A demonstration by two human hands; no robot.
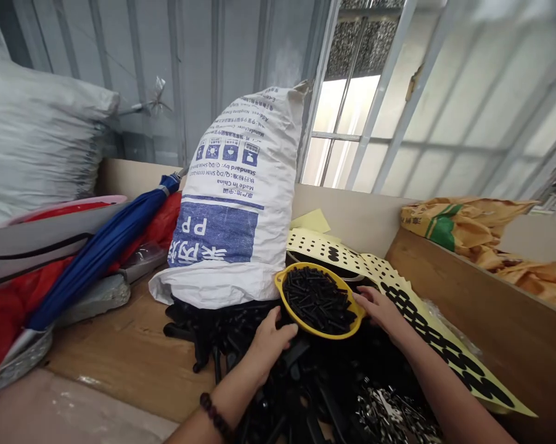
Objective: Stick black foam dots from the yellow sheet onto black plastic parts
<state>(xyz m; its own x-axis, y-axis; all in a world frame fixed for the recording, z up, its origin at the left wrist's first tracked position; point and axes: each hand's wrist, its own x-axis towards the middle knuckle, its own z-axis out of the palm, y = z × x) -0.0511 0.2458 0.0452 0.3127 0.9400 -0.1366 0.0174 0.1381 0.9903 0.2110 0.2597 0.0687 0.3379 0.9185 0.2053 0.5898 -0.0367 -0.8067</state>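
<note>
A yellow round basket (332, 336) full of short black rods (317, 299) sits above a heap of black parts (301, 382). Beside its lower left rim is my left hand (273, 339), thumb and fingers apart, holding nothing that I can see. My right hand (375, 305) is at the basket's right edge, with its fingers on the rim. Small silvery metal pieces (389, 410) lie in a pile at the lower right. Right behind the basket stands a white woven sack (241, 191) with blue print.
Yellow sheets with black ovals (444, 345) run along the right, by a wooden board (481, 296). A folded blue umbrella (106, 246) and red cloth (42, 283) lie at left. Another white sack (37, 135) is behind them. Orange bags (463, 225) rest beyond the board.
</note>
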